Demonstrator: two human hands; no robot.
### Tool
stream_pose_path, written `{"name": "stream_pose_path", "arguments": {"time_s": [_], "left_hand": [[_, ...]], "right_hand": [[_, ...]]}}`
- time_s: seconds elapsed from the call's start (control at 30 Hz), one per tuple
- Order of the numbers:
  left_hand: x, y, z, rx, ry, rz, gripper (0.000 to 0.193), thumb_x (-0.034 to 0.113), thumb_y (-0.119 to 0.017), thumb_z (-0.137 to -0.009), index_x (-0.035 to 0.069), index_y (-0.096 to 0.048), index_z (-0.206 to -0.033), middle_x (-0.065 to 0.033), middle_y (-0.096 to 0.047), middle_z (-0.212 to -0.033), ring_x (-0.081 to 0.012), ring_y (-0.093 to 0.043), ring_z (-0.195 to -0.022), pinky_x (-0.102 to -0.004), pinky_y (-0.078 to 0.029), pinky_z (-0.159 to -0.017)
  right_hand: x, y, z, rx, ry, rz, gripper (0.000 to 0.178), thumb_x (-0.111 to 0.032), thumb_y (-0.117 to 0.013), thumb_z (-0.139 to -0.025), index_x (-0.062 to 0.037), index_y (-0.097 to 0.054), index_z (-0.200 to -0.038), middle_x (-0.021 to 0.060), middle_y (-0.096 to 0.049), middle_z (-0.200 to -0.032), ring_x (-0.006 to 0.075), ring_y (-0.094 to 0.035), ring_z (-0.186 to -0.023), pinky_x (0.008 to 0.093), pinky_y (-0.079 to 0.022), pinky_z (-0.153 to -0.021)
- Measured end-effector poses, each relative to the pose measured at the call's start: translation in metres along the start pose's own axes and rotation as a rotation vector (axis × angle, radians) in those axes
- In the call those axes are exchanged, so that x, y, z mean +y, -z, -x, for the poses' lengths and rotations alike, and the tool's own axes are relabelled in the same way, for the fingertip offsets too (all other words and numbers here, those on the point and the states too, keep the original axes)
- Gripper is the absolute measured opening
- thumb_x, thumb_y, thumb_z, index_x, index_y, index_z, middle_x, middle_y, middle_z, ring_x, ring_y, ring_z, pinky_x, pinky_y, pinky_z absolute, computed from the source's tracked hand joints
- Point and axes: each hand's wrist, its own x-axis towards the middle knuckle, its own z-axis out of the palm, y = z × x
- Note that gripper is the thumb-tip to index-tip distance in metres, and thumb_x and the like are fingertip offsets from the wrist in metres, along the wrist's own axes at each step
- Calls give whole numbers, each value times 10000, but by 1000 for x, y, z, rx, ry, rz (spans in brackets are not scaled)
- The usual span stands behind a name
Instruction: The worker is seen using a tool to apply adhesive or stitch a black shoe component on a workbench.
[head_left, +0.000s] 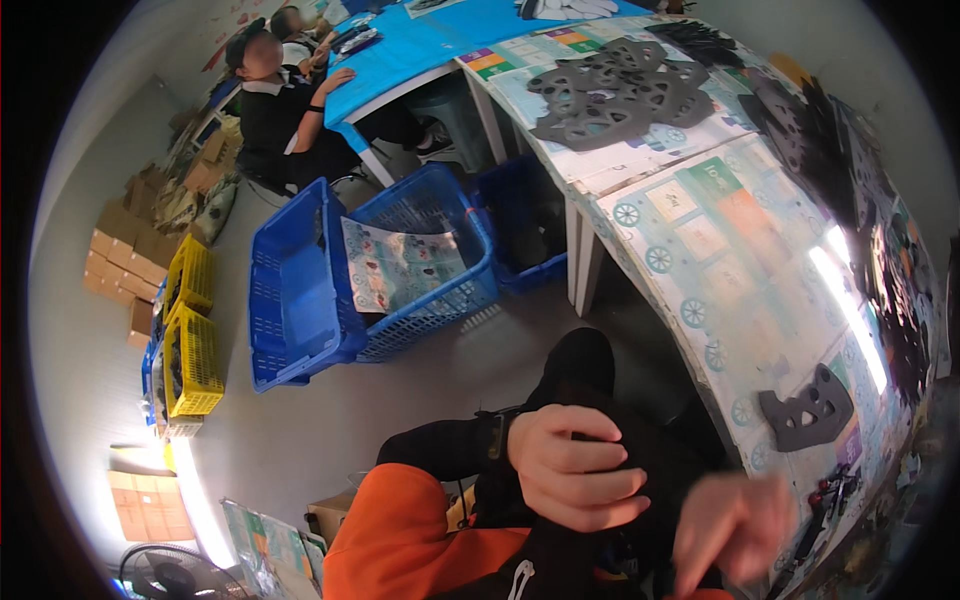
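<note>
My left hand (577, 467) lies on my lap against black trousers, its fingers curled in and nothing visible in it. My right hand (735, 525) is blurred and hangs fingers-down just below the near edge of the table (700, 240); it holds nothing. The nearest part is a flat dark grey piece with holes (808, 410), which lies on the table's patterned cover up and to the right of that hand, not touched. An orange sleeve (400, 540) shows at the bottom.
A heap of flat dark grey pieces (620, 90) lies at the table's far end, with more dark parts (880, 250) along its right side. Blue baskets (300, 290) (430, 260) and yellow crates (190, 330) stand on the floor. Two people (275, 100) sit at a blue table.
</note>
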Motion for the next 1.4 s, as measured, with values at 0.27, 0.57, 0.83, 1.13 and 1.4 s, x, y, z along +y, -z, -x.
{"name": "stream_pose_path", "arguments": {"time_s": [0.27,0.57,0.83,1.13,1.4], "left_hand": [[-2,-29,-25,-634,-265,189,147,110,-628,-886,112,-747,-971,-7,-725,-1018,-143,-632,-1017,-310,-509,-933],[14,-37,37,-855,-158,179,264,148,-668,-734,40,-672,-975,-25,-649,-969,-155,-624,-930,-247,-506,-775],[-3,-35,-3,-808,-135,299,293,154,-623,-689,60,-646,-965,-35,-609,-1050,-222,-606,-1010,-368,-521,-822],[-8,-37,-18,-682,-142,308,219,157,-645,-726,68,-626,-926,-42,-599,-1022,-229,-607,-966,-348,-504,-837],[-5,-37,-15,-771,-131,352,226,155,-639,-667,73,-593,-872,-39,-602,-1015,-212,-603,-955,-332,-498,-724]], "right_hand": [[51,43,-31,784,-611,390,294,-20,-558,-944,-3,-596,-1234,86,-641,-1035,114,-560,-765,236,-450,-692],[67,60,-9,791,-652,153,245,-18,-554,-974,-10,-612,-1212,91,-664,-1104,163,-654,-983,289,-515,-873],[63,66,-9,803,-706,183,238,-31,-512,-987,-9,-612,-1202,94,-677,-1080,179,-663,-966,310,-530,-867],[63,80,-2,755,-785,138,267,-97,-494,-983,-28,-607,-1215,114,-687,-1078,219,-674,-984,355,-542,-891],[72,92,13,670,-718,-32,295,-132,-534,-1035,-9,-579,-1299,135,-676,-1156,209,-667,-1057,346,-537,-944]]}}
